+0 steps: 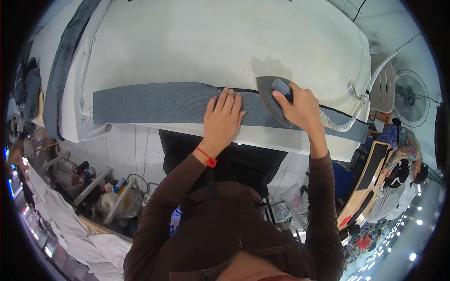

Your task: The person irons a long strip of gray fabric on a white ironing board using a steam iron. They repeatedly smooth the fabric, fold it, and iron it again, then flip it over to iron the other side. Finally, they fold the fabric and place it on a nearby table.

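A long grey-blue denim strip [150,103] lies along the near edge of the white padded ironing table [187,42]. My left hand [223,117], with a red cord at the wrist, rests flat on the strip, fingers stretched out and pointing away from me. Just to its right, my right hand [301,107] is wrapped round the handle of a clothes iron [269,100]. The iron's pointed plate sits across the strip, its tip reaching past the far edge. A white wrapped hose [347,125] curves from the iron toward the upper right.
Dark denim pieces [61,70] hang over the table's left side. A standing fan [411,97] and a beige plastic chair [382,84] are at the right. Another person [405,145] is beside a wooden table [368,178]. Bags and bottles [112,196] crowd a rack at lower left.
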A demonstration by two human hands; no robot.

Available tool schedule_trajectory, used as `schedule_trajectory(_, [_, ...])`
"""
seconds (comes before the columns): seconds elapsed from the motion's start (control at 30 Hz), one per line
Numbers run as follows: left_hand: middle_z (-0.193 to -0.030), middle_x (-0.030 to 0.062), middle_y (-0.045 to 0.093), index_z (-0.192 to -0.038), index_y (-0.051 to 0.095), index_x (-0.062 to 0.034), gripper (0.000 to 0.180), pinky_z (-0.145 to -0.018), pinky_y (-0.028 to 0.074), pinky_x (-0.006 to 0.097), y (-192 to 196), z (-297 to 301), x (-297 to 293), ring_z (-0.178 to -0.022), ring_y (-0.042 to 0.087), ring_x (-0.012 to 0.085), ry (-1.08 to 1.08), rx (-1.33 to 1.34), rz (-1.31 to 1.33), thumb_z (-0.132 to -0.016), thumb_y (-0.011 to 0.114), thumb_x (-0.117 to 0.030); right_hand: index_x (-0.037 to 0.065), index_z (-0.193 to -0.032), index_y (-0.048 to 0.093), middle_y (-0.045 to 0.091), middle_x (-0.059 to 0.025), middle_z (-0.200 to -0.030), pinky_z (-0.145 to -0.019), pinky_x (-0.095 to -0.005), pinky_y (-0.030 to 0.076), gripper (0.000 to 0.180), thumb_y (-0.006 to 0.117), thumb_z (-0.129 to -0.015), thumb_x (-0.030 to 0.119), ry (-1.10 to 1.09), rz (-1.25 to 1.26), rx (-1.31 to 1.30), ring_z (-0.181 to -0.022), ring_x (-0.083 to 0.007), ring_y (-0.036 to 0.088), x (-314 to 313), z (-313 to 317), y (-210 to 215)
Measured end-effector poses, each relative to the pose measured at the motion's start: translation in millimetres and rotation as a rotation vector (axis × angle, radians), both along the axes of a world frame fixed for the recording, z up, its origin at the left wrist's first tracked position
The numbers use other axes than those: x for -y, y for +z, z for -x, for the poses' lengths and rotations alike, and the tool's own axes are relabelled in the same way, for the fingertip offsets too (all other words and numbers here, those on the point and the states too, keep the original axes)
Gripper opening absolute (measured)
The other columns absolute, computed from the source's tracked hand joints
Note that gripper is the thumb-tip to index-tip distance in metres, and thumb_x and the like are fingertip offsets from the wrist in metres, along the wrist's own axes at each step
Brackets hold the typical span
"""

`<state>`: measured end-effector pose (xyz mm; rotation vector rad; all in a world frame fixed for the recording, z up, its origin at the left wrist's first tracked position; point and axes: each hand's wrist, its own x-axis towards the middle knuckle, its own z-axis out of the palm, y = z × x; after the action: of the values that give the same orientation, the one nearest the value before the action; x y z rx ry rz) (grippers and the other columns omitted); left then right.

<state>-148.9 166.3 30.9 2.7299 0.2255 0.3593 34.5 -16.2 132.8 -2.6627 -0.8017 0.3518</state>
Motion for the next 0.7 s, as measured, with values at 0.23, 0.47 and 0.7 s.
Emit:
schedule_trajectory(0.23, [-0.147, 0.0049, 0.072, -0.137, 0.073, -0.0120, 0.038, -0.110, 0.036, 0.049, -7, 1, -41, -0.135, 0.066, 0.0232, 0.006, 0.122, 0.130, -0.100, 0.081, -0.012, 0.001, -0.092, 0.077, 0.072, -0.0173, -0.067, -0.063, -0.0478, 0.060, 0.057, 0.082, -0.100, 0.058, 0.181, -0.053, 0.093, -0.067, -0.0409, 0.076, -46, 10, -7])
schedule_trajectory(0.47, [-0.114, 0.0004, 0.071, -0.116, 0.077, -0.0114, 0.021, -0.101, 0.045, 0.046, -2, -20, -120, -0.115, 0.067, 0.0233, -0.276, 0.192, 0.075, -0.097, 0.084, -0.013, 0.003, -0.094, 0.077, 0.071, -0.0146, -0.065, -0.061, -0.0454, 0.058, 0.057, 0.085, -0.099, 0.058, 0.194, -0.027, 0.088, -0.063, -0.0372, 0.075, -47, 15, -8])
schedule_trajectory(0.7, [-0.103, 0.0042, 0.066, -0.107, 0.072, -0.0081, 0.016, -0.090, 0.052, 0.040, -5, -44, -148, -0.101, 0.064, 0.0262, -0.464, 0.175, 0.132, -0.096, 0.083, -0.011, 0.005, -0.097, 0.077, 0.070, -0.0118, -0.064, -0.059, -0.0442, 0.056, 0.055, 0.086, -0.098, 0.059, 0.147, -0.019, 0.038, -0.060, -0.0356, 0.073, -42, 20, -9])
